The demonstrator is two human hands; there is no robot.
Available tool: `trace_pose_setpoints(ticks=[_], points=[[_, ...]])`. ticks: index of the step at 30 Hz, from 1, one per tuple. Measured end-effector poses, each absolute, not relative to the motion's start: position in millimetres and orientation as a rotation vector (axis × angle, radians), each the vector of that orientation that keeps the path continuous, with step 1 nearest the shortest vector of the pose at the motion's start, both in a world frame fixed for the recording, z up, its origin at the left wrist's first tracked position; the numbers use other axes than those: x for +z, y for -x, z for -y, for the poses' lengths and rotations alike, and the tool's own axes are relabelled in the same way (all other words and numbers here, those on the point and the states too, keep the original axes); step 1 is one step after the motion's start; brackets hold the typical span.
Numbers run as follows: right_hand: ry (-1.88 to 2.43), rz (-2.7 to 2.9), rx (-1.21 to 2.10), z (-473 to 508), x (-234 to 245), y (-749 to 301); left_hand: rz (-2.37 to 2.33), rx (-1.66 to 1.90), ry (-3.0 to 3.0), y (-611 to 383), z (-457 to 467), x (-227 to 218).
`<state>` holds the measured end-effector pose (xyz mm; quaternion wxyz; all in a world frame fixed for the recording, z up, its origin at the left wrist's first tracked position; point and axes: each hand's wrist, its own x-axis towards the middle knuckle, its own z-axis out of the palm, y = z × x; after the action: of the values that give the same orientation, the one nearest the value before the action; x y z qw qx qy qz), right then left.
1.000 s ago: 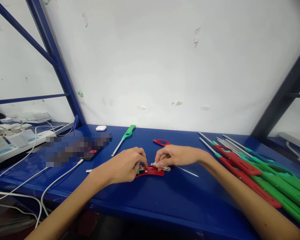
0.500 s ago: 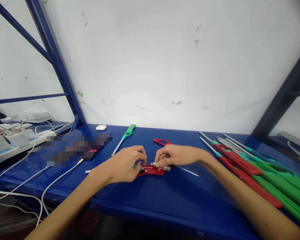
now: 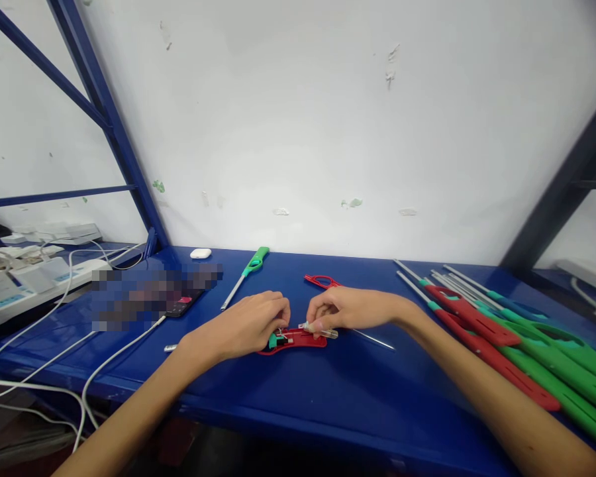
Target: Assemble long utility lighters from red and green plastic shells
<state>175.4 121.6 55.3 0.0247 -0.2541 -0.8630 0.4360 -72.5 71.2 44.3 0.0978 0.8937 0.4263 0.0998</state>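
Note:
A red plastic lighter shell point(image 3: 305, 340) lies open on the blue shelf point(image 3: 328, 391) between my hands. My left hand point(image 3: 248, 324) is curled over its left end, fingertips pinched on a small green and black part point(image 3: 274, 340) seated in the shell. My right hand point(image 3: 345, 308) is closed in a pinch on a small clear plastic tube point(image 3: 320, 330) held over the shell's right end. A thin metal rod point(image 3: 375, 340) lies on the shelf just right of that hand.
A row of red and green long lighters point(image 3: 506, 338) lies at the right. A single green lighter point(image 3: 246, 275), a red trigger piece point(image 3: 320, 281) and a white earbud case point(image 3: 200, 253) lie further back. A phone point(image 3: 181, 306) with white cables point(image 3: 119, 351) sits left.
My left hand has shifted slightly left and its fingers have drawn back, so the green part and more of the red shell's left end now show. My right hand has hardly moved.

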Motion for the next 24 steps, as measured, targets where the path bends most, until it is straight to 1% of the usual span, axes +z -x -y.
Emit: trace_pose_setpoints(ticks=[9,17,24], points=[[0.805,2.674,1.328,-123,54,-176,-1.422,0.463,-2.502,80,-67,44],[0.867,2.657,1.323,-120,54,-175,-1.481,0.633,-2.384,81,-64,26],[0.819,2.636,1.358,-117,56,-173,-1.543,0.648,-2.421,78,-54,23]])
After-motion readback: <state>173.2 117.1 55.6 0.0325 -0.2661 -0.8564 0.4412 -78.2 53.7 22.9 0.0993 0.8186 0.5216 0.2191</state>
